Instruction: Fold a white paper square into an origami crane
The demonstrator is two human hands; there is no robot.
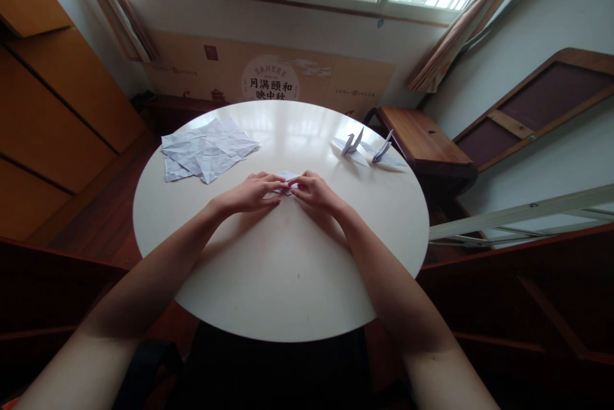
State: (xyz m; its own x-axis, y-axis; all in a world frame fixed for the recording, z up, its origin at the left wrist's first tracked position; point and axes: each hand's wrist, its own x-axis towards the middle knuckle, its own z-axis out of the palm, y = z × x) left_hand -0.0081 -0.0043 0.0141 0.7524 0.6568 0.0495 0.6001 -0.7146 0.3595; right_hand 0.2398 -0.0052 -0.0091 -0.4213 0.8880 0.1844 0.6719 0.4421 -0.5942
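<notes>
The small folded paper (289, 175) sits mid-counter (288, 282), between both hands; the right hand (315, 194) has its fingers narrowed, seemingly pinching the paper's right side; the left hand (250, 194) touches the left side, thumb apart from the other fingers, and whether it grips I cannot tell; uneven pulling between the two could skew the piece or tear it at a crease; pressing with edges misaligned might set a crooked fold; the surface looks glossy, so a slack hold could let it slide; a careless right-hand sweep might topple the two paper cranes (352, 149) at far right; the creased sheets (208, 149) at far left could slip if bumped.
</notes>
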